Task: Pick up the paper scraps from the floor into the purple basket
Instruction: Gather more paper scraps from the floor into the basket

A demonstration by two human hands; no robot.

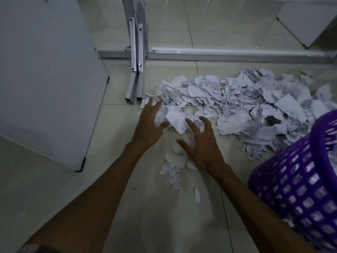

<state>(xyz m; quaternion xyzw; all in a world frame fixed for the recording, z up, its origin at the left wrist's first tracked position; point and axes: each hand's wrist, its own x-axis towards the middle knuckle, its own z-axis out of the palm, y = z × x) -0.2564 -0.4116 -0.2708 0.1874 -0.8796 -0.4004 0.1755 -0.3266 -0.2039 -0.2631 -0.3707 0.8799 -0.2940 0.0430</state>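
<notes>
Gripping a crumpled scrap point(161, 115), the left hand point(149, 126) sits mid-frame. Beside it the right hand point(202, 147) hovers splayed, empty; purple basket point(295, 179) lower right.

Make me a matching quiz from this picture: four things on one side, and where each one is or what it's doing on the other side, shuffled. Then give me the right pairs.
Things:
1. purple basket
2. big pile of paper scraps
3. white board
4. left hand

Descriptions:
A. grips a crumpled scrap
B. far left of the view
C. lower right edge of the view
D. on the floor in front of the metal rail

Pairs: 1-C, 2-D, 3-B, 4-A.
</notes>
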